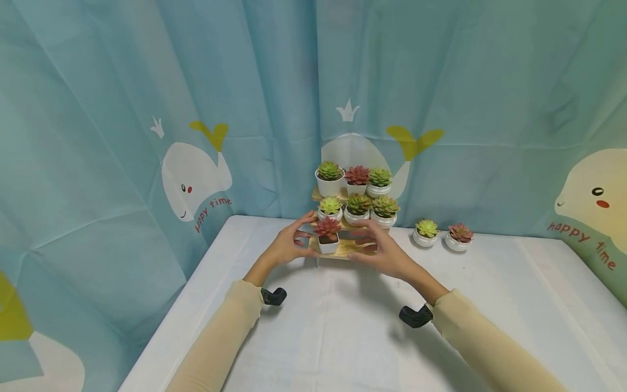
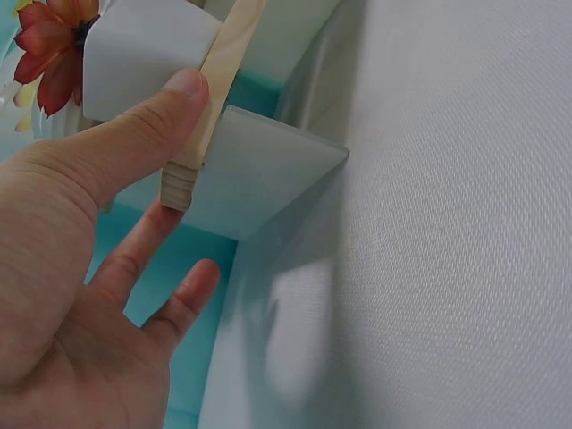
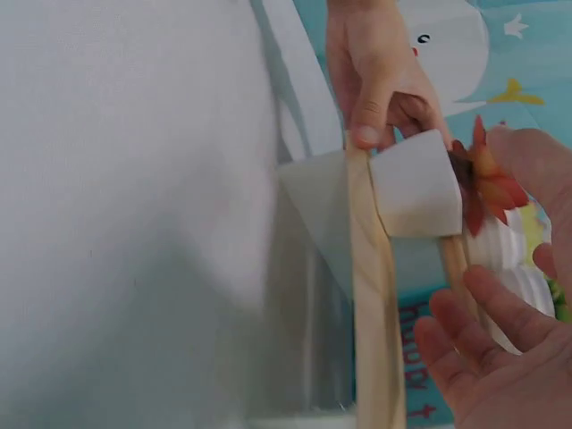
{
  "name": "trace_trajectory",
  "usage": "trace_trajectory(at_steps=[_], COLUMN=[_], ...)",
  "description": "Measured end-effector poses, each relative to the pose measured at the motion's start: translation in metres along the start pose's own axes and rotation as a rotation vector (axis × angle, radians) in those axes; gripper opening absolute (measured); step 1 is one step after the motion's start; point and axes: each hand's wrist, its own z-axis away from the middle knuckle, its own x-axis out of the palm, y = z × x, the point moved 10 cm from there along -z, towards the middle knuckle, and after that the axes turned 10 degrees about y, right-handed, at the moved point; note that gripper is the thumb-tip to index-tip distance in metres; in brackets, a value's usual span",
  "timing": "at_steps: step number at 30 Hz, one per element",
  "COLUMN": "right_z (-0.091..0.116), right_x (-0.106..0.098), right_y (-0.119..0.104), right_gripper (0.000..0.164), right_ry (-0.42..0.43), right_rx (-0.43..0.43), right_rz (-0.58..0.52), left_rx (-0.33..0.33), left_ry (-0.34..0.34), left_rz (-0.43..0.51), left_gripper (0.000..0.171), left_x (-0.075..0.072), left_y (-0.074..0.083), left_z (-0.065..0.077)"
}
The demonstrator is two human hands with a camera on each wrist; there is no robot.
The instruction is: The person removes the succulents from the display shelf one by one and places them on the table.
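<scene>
A three-tier plant stand with wooden shelves and clear side panels holds several potted artificial succulents. On its lowest shelf, toward the left end, is a red succulent in a square white pot. My left hand pinches the left end of that shelf, thumb on the front edge and a finger behind the end. At the right part of the shelf is my right hand, fingers spread and holding nothing. In the right wrist view its fingers appear apart from the pot.
Two more potted succulents, a green one and a reddish one, stand on the white table right of the stand. A blue curtain with printed whales hangs close behind. Green and red succulents fill the upper shelves.
</scene>
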Motion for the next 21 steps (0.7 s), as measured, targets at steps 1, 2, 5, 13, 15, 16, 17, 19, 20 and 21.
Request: trace_trajectory(at_steps=[1,2,5,13,15,16,17,19,20,21], right_z=[-0.001,-0.002,-0.005,-0.013,-0.016,-0.017,-0.019,-0.020,-0.020,-0.020], right_x=[0.002,0.004,0.010,0.020,0.022,0.023,0.024,0.025,0.026,0.027], right_y=[0.002,0.003,0.006,0.002,0.005,0.006,0.011,0.012,0.012,0.013], right_gripper=[0.072,0.072,0.072,0.067,0.067,0.066,0.065,0.063,0.063,0.062], right_ry=[0.006,0.009,0.022,0.052,0.054,0.052,0.052,0.053,0.054,0.055], right_rx=[0.005,0.008,0.022,0.004,0.012,0.012,0.013,0.007,0.006,0.006], right_rz=[-0.006,-0.010,-0.014,-0.034,-0.037,-0.032,-0.030,-0.028,-0.023,-0.018], left_rx=[0.005,0.014,0.017,-0.034,-0.033,-0.032,-0.028,-0.022,-0.018,-0.018], left_ry=[-0.001,0.000,0.002,-0.004,-0.003,-0.002,-0.001,0.001,0.001,0.000], left_rz=[-0.001,-0.005,-0.006,0.014,0.013,0.012,0.012,0.010,0.009,0.007], left_gripper=[0.093,0.093,0.093,0.092,0.092,0.091,0.091,0.091,0.091,0.091], left_x=[0.000,0.000,0.001,0.002,0.001,0.001,0.001,0.000,0.000,0.000], left_y=[0.000,0.001,0.000,0.000,0.000,0.000,0.001,0.001,0.002,0.002], left_z=[0.000,0.001,0.001,0.001,0.000,0.000,0.000,0.000,0.000,0.000])
